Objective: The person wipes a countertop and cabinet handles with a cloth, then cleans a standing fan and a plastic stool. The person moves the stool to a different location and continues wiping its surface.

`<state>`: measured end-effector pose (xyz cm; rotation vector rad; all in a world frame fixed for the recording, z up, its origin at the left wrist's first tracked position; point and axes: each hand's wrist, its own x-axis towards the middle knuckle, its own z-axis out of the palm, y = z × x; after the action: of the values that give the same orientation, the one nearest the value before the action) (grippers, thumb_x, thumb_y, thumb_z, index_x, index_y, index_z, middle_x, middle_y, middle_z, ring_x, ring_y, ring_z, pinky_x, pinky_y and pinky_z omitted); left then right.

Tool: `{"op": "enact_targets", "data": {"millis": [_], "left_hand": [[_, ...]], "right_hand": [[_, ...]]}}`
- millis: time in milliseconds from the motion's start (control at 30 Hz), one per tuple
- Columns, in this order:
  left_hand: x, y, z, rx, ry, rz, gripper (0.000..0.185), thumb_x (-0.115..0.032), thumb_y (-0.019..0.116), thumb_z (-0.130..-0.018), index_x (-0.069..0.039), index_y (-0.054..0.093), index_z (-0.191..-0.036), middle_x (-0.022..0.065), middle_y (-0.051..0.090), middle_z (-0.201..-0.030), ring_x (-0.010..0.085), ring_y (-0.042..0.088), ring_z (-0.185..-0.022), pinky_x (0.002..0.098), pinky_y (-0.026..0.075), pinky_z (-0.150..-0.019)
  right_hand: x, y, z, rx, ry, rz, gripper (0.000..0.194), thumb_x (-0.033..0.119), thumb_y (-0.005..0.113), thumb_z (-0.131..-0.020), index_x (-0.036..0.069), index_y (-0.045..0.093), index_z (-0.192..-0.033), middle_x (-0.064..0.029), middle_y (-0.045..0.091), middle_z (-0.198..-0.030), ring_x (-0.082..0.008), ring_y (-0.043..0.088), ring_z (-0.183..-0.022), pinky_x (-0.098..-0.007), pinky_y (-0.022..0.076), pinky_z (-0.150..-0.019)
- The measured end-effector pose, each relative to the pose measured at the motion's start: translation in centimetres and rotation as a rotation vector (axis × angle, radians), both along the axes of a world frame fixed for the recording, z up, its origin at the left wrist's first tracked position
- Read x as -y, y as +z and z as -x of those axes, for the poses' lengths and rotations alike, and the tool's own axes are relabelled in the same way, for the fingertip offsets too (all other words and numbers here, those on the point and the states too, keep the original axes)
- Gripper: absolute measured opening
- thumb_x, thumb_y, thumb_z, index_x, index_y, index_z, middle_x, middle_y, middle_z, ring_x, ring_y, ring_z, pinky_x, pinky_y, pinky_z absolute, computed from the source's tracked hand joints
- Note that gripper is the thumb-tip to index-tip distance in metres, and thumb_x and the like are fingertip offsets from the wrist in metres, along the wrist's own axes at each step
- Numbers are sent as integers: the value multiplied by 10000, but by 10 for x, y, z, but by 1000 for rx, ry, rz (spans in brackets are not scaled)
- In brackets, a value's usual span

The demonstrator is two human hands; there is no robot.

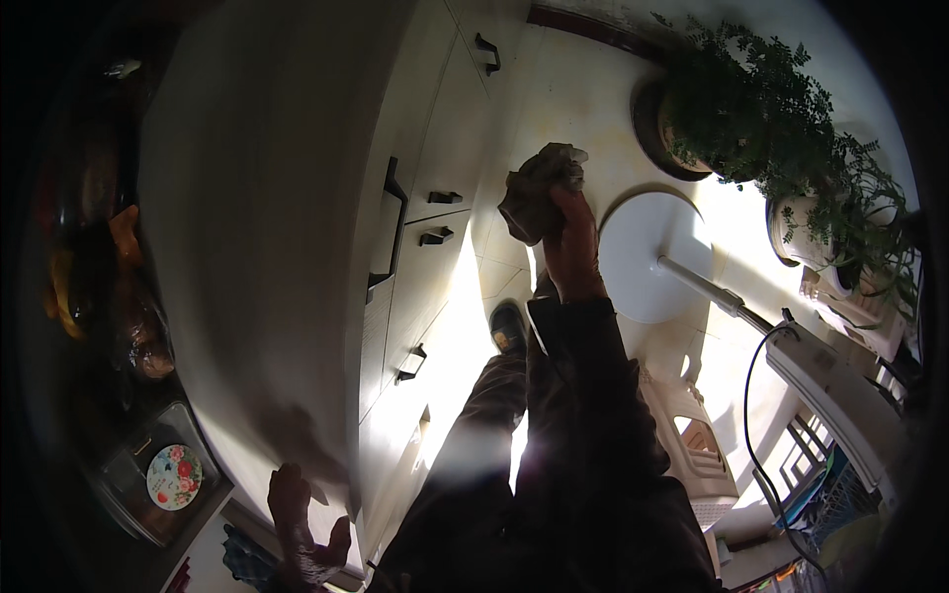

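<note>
My right hand (pixel 574 248) grips a crumpled greyish cloth (pixel 545 189) and holds it in the air over the tiled floor, between the pale cabinet and a round white base. At the lower left, my left hand (pixel 300 522) holds nothing, its thumb spread from the fingers. It is by the near end of the cabinet's broad pale surface (pixel 259 185), where a shadow falls beside it. Whether the fingertips touch the surface, I cannot tell. Black handles (pixel 397 222) line the cabinet's front.
The white round base (pixel 645 259) carries a pole and a long white appliance (pixel 830 393) with a hanging black cord (pixel 749 437). Potted plants (pixel 749 111) stand at upper right, a beige plastic stool (pixel 697 452) below. A tray (pixel 122 474) with a floral round item (pixel 175 476) sits at left.
</note>
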<state>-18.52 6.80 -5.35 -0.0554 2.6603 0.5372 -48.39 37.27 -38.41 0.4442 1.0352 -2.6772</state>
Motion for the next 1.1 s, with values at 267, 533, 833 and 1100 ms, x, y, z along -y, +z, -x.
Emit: {"op": "enact_targets", "data": {"millis": [267,533,833,1100], "left_hand": [[-20,-29,181,-43,-30,-8,1067,-560,743,-890,-109,148,-1652,294,43,-1681,485,116,-1556,612,231,-1211],[-35,-63,210,-120,-82,140,1128,-788,571,-876,-111,121,-1658,337,12,-1665,526,67,-1543,697,166,-1186],[-28,-73,193,-201,-87,206,1128,-785,586,-845,-175,110,-1667,343,10,-1664,561,75,-1531,774,173,-1145],[-32,-64,198,-115,-84,196,1117,-665,677,-878,-161,72,-1670,288,-26,-1685,511,40,-1547,699,189,-1193]], "right_hand": [[12,-70,76,-15,57,186,358,241,493,-1021,20,558,-1295,-151,679,-1184,-245,667,-1076,-406,543,-950],[41,-124,141,56,25,26,309,240,564,-980,15,614,-1186,-87,687,-1022,-192,685,-866,-320,556,-706],[102,-155,210,-369,337,-1333,177,101,559,-979,20,623,-1122,-102,669,-1000,-200,675,-845,-342,564,-723],[120,-28,177,-430,-111,-1266,302,25,586,-870,-43,641,-1159,-210,606,-1198,-372,608,-1133,-432,582,-884]]}}
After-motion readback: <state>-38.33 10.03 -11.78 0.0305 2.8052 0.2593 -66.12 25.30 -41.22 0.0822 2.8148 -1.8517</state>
